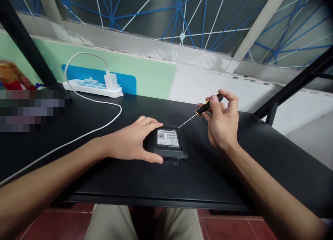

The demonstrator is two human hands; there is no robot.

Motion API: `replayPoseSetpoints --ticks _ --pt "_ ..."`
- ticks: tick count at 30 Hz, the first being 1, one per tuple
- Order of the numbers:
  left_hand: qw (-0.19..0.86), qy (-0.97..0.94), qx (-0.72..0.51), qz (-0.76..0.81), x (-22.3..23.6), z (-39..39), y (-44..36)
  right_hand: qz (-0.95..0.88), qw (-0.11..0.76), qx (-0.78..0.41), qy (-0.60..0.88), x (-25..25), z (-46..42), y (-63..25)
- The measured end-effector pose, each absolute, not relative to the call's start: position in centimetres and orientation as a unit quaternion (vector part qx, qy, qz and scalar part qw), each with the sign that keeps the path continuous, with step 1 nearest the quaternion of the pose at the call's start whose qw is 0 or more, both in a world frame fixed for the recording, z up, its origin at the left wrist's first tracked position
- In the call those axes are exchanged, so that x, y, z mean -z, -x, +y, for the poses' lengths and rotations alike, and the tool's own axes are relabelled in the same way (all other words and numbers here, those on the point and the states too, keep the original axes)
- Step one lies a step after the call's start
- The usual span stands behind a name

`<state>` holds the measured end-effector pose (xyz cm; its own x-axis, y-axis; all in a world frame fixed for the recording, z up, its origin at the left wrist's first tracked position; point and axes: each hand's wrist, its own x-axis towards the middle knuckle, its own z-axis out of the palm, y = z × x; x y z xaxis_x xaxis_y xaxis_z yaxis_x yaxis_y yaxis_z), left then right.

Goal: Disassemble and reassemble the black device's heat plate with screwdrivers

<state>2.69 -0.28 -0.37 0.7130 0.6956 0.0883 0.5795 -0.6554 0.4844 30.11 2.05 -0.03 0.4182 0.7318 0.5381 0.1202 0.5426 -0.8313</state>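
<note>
The black box (168, 138) lies flat on the bench (208, 184); my left hand (131, 141) has its fingers spread open, bracing the box's left side. My right hand's (223, 123) fingers grip the screwdriver (201, 110), tip towards the box's far right; I'd bring it more upright and press steadily.

soft, moderate indoor light falls fairly evenly, brightest on the pale wall (194, 83) and white power strip (93, 89), while the black worktop (208, 184) reads dark with diffuse shadows. small glints mark the window ledge (166, 54). straight lines skew toward the edges, the upper right corner darkens, a pixelated patch (31, 111) masks the left, and fine print on the label (170, 138) blurs.
</note>
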Motion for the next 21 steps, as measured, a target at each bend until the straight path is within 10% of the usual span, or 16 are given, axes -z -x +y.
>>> replayPoseSetpoints --ticks 21 --pt "0.214 -0.902 -0.135 0.351 0.54 -0.23 -2.52 -0.516 0.71 -0.188 0.44 0.46 1.99 -29.89"
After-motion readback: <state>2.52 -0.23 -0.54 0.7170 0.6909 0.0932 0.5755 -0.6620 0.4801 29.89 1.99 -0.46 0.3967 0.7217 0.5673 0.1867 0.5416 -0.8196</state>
